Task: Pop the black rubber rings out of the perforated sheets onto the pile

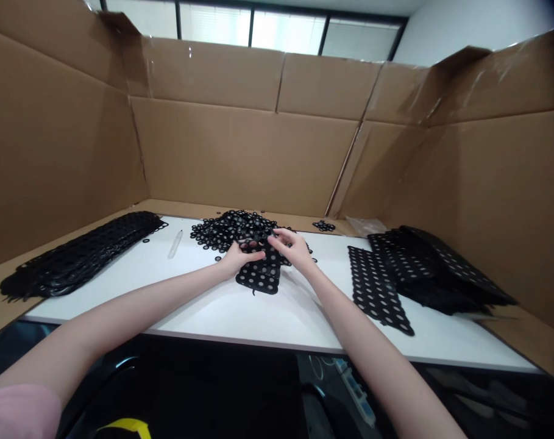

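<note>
Two hands hold a perforated black strip point(259, 278) above the white tabletop point(213, 311), midway between its left and right ends.
The left hand point(234, 261) grips the strip's left side, thumb across the top; the right hand point(295, 249) closes thumb and index finger in a narrow pinch at its far end, the exact contact too small to tell. Just beyond, loose black rings point(226, 230) heap near the far edge; a pale tube point(175, 245) lies left of them. Black perforated bundles stand at the left point(89, 253) and right ends, with a flatter sheet point(372, 283) beside the right one. Cardboard walls point(240, 152) surround the tabletop below windows point(217, 23).
</note>
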The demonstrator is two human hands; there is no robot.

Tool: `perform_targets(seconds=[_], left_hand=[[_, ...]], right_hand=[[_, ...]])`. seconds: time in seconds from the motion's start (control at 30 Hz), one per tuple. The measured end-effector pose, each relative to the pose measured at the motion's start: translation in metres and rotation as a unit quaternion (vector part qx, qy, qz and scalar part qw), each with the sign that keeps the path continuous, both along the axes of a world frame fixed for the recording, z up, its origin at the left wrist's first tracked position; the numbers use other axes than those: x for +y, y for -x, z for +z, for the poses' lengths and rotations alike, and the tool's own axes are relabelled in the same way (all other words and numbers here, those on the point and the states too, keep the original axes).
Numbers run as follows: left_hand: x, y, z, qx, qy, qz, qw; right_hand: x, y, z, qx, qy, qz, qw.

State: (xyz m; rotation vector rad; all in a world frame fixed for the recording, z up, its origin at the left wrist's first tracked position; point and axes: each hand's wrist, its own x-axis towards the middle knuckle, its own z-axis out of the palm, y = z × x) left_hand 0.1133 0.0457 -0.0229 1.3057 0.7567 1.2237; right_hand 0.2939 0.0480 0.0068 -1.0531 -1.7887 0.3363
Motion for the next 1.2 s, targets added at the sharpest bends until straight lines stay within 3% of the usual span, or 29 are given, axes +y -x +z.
perform_targets(seconds=[0.1,0.23,0.37,0.43,0.57,0.67,0.8,0.93,1.2], left_hand=[[-0.001,0.001,0.002,-0.006,0.009,-0.034,0.999],[0.000,0.002,0.002,0.010,-0.003,-0.100,0.995],[0.003,0.002,0.000,0.010,-0.006,-0.123,0.992],[0.003,0.002,-0.001,0.003,0.000,-0.122,0.993],[0.003,0.002,0.000,0.007,-0.011,-0.125,0.992],[0.002,0.002,0.002,0.064,-0.075,-0.134,0.986],[-0.001,0.000,0.005,0.121,-0.152,-0.120,0.974],[-0.001,0.000,0.004,0.159,-0.175,-0.096,0.967],[0.002,0.000,-0.001,0.297,-0.241,-0.005,0.924]], right_hand=[[-0.007,0.005,0.004,0.025,-0.001,0.021,0.999],[-0.002,-0.002,0.004,0.080,-0.012,-0.024,0.996],[0.000,-0.010,0.004,-0.012,-0.062,-0.118,0.991],[-0.003,-0.009,0.006,-0.069,-0.105,-0.134,0.983],[-0.010,0.002,0.009,-0.149,-0.132,-0.051,0.979],[-0.010,0.008,0.007,-0.197,-0.114,-0.004,0.974],[-0.010,0.009,0.006,-0.221,-0.127,0.004,0.967],[-0.015,0.012,0.009,-0.241,-0.137,0.029,0.960],[-0.022,0.023,0.010,-0.251,-0.119,0.024,0.960]])
